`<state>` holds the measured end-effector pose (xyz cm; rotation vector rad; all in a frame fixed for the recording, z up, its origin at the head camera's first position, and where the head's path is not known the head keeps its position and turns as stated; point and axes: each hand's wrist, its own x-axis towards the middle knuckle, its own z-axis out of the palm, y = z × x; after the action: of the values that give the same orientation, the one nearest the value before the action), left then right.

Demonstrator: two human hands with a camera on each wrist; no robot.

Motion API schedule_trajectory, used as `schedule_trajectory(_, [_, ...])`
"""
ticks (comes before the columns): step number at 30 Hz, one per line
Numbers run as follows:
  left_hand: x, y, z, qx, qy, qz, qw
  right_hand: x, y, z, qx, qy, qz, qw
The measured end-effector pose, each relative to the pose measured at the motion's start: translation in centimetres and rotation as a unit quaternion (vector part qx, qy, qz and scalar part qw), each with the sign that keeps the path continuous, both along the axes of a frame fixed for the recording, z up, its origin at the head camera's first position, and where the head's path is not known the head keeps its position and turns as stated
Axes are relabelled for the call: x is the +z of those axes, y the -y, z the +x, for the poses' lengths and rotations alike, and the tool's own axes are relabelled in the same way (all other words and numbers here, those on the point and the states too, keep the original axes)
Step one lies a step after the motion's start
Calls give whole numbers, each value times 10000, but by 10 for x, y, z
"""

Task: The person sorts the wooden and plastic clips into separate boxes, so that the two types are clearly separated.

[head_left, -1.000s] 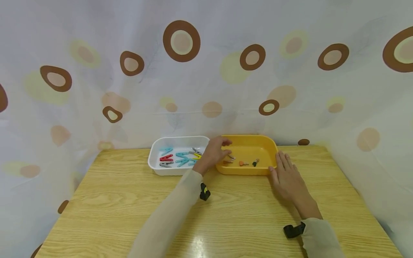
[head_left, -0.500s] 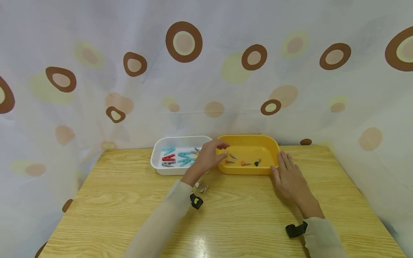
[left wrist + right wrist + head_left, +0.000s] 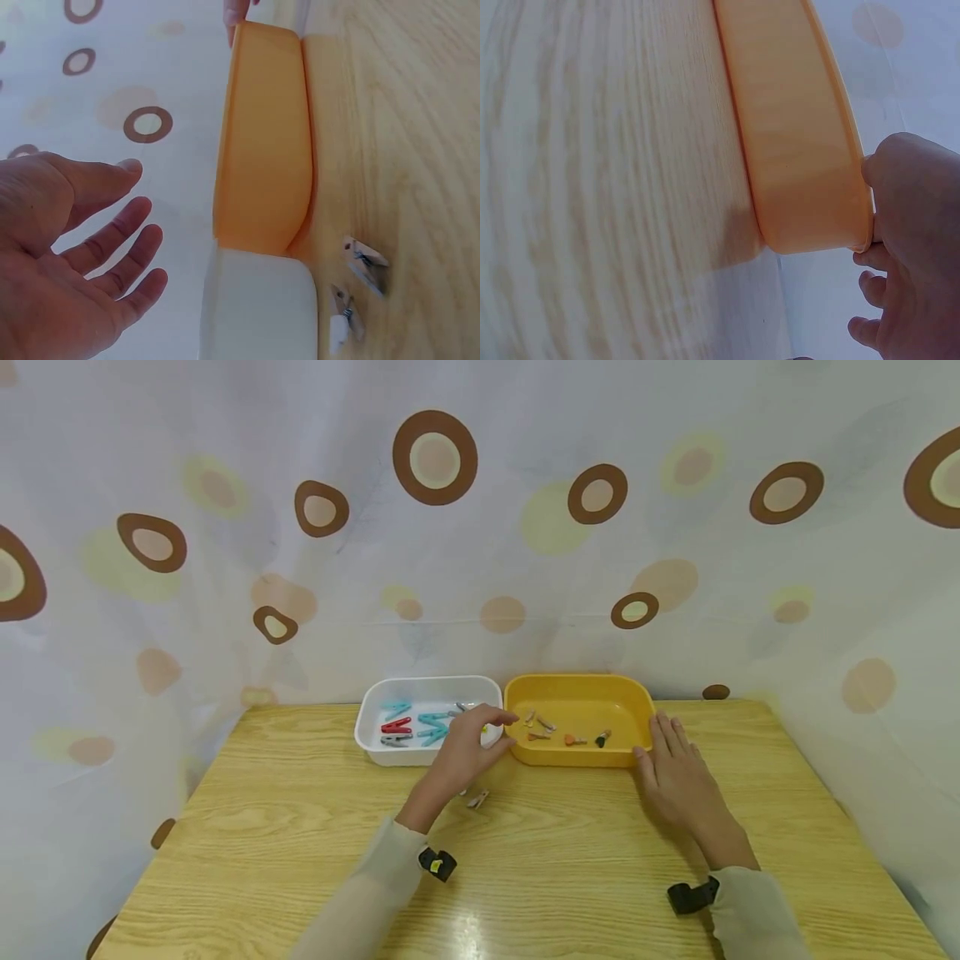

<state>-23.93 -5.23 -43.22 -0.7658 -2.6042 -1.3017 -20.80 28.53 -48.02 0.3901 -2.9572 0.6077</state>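
My left hand (image 3: 465, 747) hovers in front of the white tray's right end, fingers loosely bent and holding nothing. In the left wrist view the thumb stands apart from the fingers. Small wooden clothespins, some with coloured ends, lie in the yellow tray (image 3: 581, 758), including an orange one (image 3: 574, 741) and a green one (image 3: 602, 739). My right hand (image 3: 686, 785) rests at that tray's front right corner, fingers extended along its side and thumb at the rim. The white tray (image 3: 420, 758) holds larger clothespins, including a red one (image 3: 396, 727) and several light blue ones.
Two small wooden clothespins lie on the table in front of the trays, a plain one (image 3: 365, 264) and one with a white end (image 3: 341, 322). The trays stand side by side at the back edge of the wooden table (image 3: 555, 868), before a patterned curtain (image 3: 495, 552).
My left hand has drawn back from over the yellow tray, leftward and nearer, uncovering clothespins in its left end and those on the table. The right hand has kept its place at the corner.
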Motion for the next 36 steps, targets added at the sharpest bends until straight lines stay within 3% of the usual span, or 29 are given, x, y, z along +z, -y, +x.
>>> schedule_trajectory(7, [-8, 13, 17, 108, -241, 270, 9993, 0, -1, -2, 4, -12, 21, 10000])
schedule_trajectory(11, [-13, 20, 26, 280, -579, 410, 9971, 0, -1, -2, 6, 0, 45, 10000])
schedule_trajectory(14, [-15, 26, 32, 418, -644, 597, 9953, 0, -1, -2, 6, 11, 55, 10000])
schedule_trajectory(20, [-21, 37, 41, 626, -445, 629, 9951, 2, 0, -1, 8, 32, 22, 10000])
schedule_trajectory(30, [-31, 52, 49, 685, 260, 344, 9967, 0, -1, -1, -6, -59, 32, 10000])
schedule_trajectory(36, [-39, 57, 50, 841, 108, 195, 9962, 0, 0, -2, -19, -45, 99, 9999])
